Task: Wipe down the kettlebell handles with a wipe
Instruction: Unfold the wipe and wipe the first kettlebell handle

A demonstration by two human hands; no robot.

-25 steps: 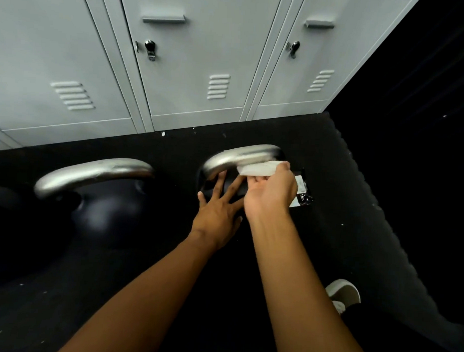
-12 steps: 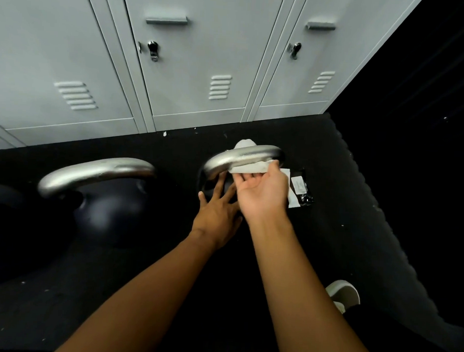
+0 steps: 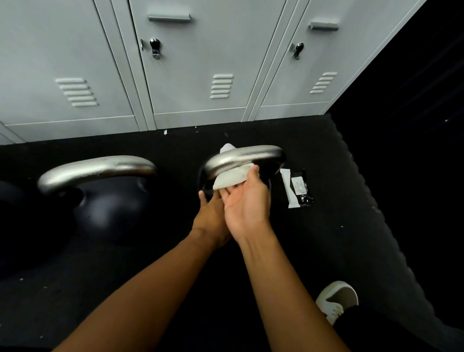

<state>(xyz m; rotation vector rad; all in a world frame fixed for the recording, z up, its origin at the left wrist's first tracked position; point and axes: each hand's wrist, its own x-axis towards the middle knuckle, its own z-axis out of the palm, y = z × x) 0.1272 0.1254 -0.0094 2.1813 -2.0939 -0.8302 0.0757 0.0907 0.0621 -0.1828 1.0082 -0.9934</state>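
Dude's left hand (image 3: 213, 215) and right hand (image 3: 247, 203) are bare, forearms (image 3: 282, 279) too; pale sneaker (image 3: 338, 297), white laces (image 3: 332, 312), black pants (image 3: 383, 339).

A gym locker area is suggested. A row of grey metal lockers (image 3: 198, 68) with hasp latches and vent slots is seen behind black rubber flooring (image 3: 140, 291), on which a dark kettlebell (image 3: 112, 210) and a second steel-handled kettlebell (image 3: 245, 156) are stood.

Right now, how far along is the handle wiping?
Done: nothing I can confirm; only the packet lies on the floor. In hand: the right hand holds the wipe against the underside of the right-side handle, the left hand resting below. Left: the rest of that handle, and the other handle, which nobody touches.
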